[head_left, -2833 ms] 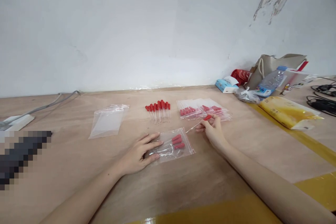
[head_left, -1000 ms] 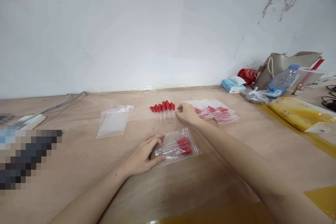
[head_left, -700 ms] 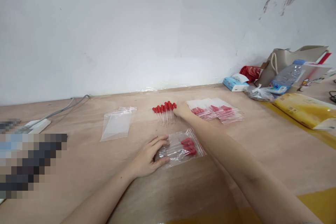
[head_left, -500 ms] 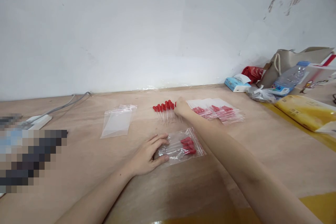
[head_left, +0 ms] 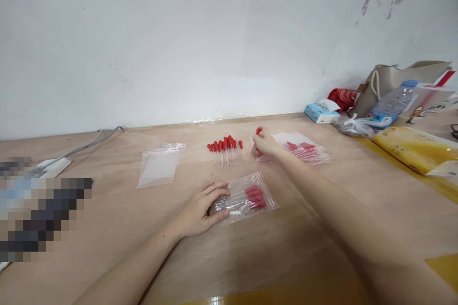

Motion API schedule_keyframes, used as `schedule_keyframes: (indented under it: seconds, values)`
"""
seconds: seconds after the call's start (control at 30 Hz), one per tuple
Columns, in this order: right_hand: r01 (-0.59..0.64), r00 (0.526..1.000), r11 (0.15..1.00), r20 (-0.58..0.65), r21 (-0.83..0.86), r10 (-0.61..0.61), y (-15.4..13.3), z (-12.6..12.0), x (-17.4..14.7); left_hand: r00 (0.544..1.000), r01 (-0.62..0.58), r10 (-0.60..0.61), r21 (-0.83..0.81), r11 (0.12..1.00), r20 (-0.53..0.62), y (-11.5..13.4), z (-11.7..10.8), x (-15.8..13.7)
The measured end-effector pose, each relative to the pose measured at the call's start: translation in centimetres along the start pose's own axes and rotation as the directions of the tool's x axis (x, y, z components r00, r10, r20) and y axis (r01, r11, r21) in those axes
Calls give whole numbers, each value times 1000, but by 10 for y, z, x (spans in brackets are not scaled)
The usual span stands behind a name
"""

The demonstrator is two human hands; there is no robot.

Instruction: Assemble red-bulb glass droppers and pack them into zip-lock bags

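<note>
My left hand (head_left: 200, 209) lies on the table with thumb and fingers apart, its fingertips on the closed end of a clear zip bag (head_left: 234, 188). Inside that bag are several droppers (head_left: 255, 196) with red rubber bulbs and thin clear stems. My right hand (head_left: 264, 143) is closed round a dropper; its red bulb (head_left: 258, 130) sticks out above the fingers, and the stem is hard to see. Left of it, loose red-bulbed droppers (head_left: 223, 147) lie in a fanned row. One dropper (head_left: 241, 144) sits slightly apart.
Filled bags (head_left: 304, 150) are stacked behind and right of my right hand. Flat clear bags (head_left: 159, 167) lie at the left. Along the right are a blue tissue pack (head_left: 322, 112), a plastic bottle (head_left: 393, 102) and a yellow packet (head_left: 415, 150). A grey cable (head_left: 96, 140) runs at the far left.
My right hand has moved right and up from the loose droppers, with a dropper now in its fingers. My left hand stays on the bag.
</note>
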State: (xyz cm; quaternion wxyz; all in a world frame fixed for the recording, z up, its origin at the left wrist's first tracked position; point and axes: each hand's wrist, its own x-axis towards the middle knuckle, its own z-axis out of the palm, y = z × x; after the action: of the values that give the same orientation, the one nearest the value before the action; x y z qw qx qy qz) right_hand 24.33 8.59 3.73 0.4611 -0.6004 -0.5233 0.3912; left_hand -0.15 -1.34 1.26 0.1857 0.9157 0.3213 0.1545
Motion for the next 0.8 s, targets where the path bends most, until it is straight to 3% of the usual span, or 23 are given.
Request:
schedule_keyframes:
  seconds: [0.1, 0.17, 0.27, 0.37, 0.5, 0.63, 0.73, 0.8]
  values:
    - [145, 984, 983, -118, 112, -132, 19, -31, -39, 1000, 1, -1, 14, 1000, 6, 0, 0, 1]
    - [151, 971, 974, -212, 169, -114, 36, -43, -61, 1000, -2, 2, 22, 1000, 5, 1, -1, 1]
    - [180, 944, 950, -316, 257, -93, 56, -47, -78, 1000, 0, 0, 28, 1000, 5, 2, -1, 2]
    - [194, 938, 930, -337, 312, -83, 66, -41, -80, 1000, 1, -1, 27, 1000, 3, 2, -1, 2]
    - [148, 967, 901, -252, 407, -45, 65, -33, -82, 1000, 1, -1, 36, 999, 3, 2, -2, 1]
    - [19, 998, 885, -59, 464, 10, 62, -31, -88, 1000, 8, -8, 44, 999, 14, 2, -2, 1]
    - [-2, 999, 913, 30, 408, -12, 64, -31, -91, 1000, 17, -18, 49, 999, 24, 1, -1, 0]
    - [55, 993, 947, 80, 318, -84, 66, -31, -92, 1000, 16, -17, 49, 999, 23, 1, -1, 0]
